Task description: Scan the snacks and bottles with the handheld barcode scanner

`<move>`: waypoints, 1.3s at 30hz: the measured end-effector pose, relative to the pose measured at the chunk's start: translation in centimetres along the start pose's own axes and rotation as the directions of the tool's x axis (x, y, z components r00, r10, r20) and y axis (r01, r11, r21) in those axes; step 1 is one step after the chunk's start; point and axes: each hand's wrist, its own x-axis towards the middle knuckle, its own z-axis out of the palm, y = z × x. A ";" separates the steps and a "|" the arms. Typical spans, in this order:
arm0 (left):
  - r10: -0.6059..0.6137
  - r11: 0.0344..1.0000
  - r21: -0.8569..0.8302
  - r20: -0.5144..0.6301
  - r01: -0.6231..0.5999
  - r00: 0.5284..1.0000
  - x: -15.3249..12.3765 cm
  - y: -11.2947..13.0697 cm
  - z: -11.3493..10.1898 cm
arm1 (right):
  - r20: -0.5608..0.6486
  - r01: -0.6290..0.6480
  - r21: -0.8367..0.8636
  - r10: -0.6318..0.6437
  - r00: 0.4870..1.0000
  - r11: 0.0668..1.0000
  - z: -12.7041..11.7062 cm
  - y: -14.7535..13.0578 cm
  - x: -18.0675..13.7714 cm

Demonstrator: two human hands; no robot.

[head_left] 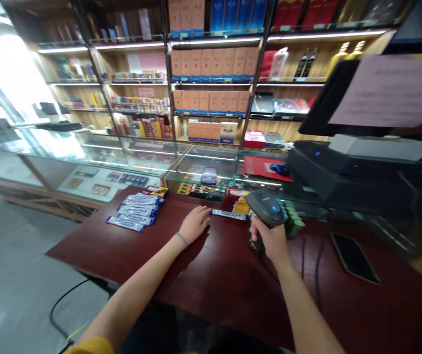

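Observation:
My right hand is wrapped round the handle of a black barcode scanner, whose top shows a small blue light. The scanner's head is above the right end of a slim blue-and-white stick packet lying on the dark red table. At the packet's left end, the fingertips of my left hand pinch it, partly hidden from view. Left of that hand lies a pile of similar blue-and-white stick packets, overlapping in a loose stack.
Behind the scanner stand a red box with yellow packs and green cylindrical items. A phone lies at the right. Beyond the table are a glass counter, a mouse and a monitor. The scanner's cable trails across the table.

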 end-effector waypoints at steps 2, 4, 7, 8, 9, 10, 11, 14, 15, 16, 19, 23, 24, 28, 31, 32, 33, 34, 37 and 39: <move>-0.045 0.999 0.017 -0.069 0.046 0.997 -2.0 -2.9 -3.1 | 0.031 0.008 -0.034 -0.007 0.999 0.999 1.1 0.4 -0.5; -0.108 0.991 0.063 -0.119 0.116 0.987 -4.4 -5.9 -6.1 | 0.071 -0.001 -0.067 0.005 0.997 0.998 2.2 0.7 -1.0; -0.183 0.966 0.152 -0.161 0.207 0.970 -8.4 -9.8 -9.9 | 0.146 -0.015 -0.115 0.032 0.989 0.993 3.8 1.2 -1.8; -0.201 0.956 0.181 -0.166 0.230 0.965 -9.7 -11.0 -10.9 | 0.166 -0.017 -0.134 0.040 0.985 0.991 4.3 1.4 -2.1; -0.214 0.946 0.210 -0.166 0.247 0.963 -11.0 -12.1 -11.9 | 0.186 -0.017 -0.156 0.046 0.982 0.988 4.8 1.6 -2.4; -0.223 0.937 0.236 -0.161 0.257 0.961 -12.2 -13.1 -12.6 | 0.205 -0.016 -0.176 0.052 0.977 0.984 5.3 1.7 -2.7; -0.228 0.930 0.260 -0.150 0.261 0.962 -13.3 -14.1 -13.3 | 0.222 -0.012 -0.194 0.056 0.973 0.981 5.7 1.8 -3.0; -0.251 0.907 0.318 -0.122 0.277 0.960 -16.0 -16.2 -14.7 | 0.281 0.001 -0.231 0.066 0.958 0.973 6.7 1.9 -3.7; -0.268 0.897 0.333 -0.115 0.291 0.957 -16.7 -16.7 -15.0 | 0.295 0.001 -0.237 0.071 0.953 0.972 6.9 1.9 -3.9; -0.289 0.886 0.347 -0.107 0.308 0.951 -17.2 -17.1 -15.1 | 0.305 -0.001 -0.241 0.076 0.949 0.970 7.1 1.8 -4.0; -0.350 0.855 0.383 -0.068 0.348 0.934 -17.9 -17.7 -15.2 | 0.322 -0.021 -0.249 0.104 0.941 0.968 7.4 1.8 -4.3; -0.362 0.853 0.386 -0.047 0.351 0.931 -18.0 -17.2 -15.2 | 0.332 -0.038 -0.248 0.121 0.935 0.968 7.5 2.2 -4.4; -0.355 0.861 0.372 -0.051 0.347 0.934 -17.9 -16.8 -15.4 | 0.329 -0.039 -0.245 0.121 0.937 0.969 7.5 2.3 -4.4; -0.311 0.897 0.313 -0.051 0.311 0.949 -17.2 -15.4 -16.2 | 0.318 -0.042 -0.232 0.117 0.941 0.972 7.4 2.4 -4.3; -0.290 0.902 0.320 -0.049 0.290 0.956 -16.4 -14.4 -16.4 | 0.310 -0.059 -0.209 0.123 0.943 0.976 7.3 2.3 -4.3; -0.284 0.904 0.317 -0.056 0.287 0.957 -15.9 -14.0 -16.2 | 0.301 -0.064 -0.202 0.124 0.945 0.977 7.3 2.3 -4.2; -0.284 0.907 0.303 -0.075 0.294 0.956 -15.4 -13.6 -15.9 | 0.293 -0.064 -0.194 0.120 0.949 0.979 7.3 2.3 -4.2; -0.294 0.909 0.274 -0.109 0.313 0.950 -14.7 -13.1 -15.5 | 0.287 -0.058 -0.187 0.111 0.951 0.981 7.2 2.3 -4.2; -0.389 0.902 0.079 -0.275 0.424 0.879 -11.6 -11.2 -13.5 | 0.279 -0.033 -0.175 0.081 0.957 0.984 7.0 2.6 -4.0; -0.468 0.884 -0.154 -0.332 0.442 0.819 -8.9 -9.6 -11.9 | 0.272 -0.031 -0.173 0.077 0.959 0.985 6.9 2.9 -3.8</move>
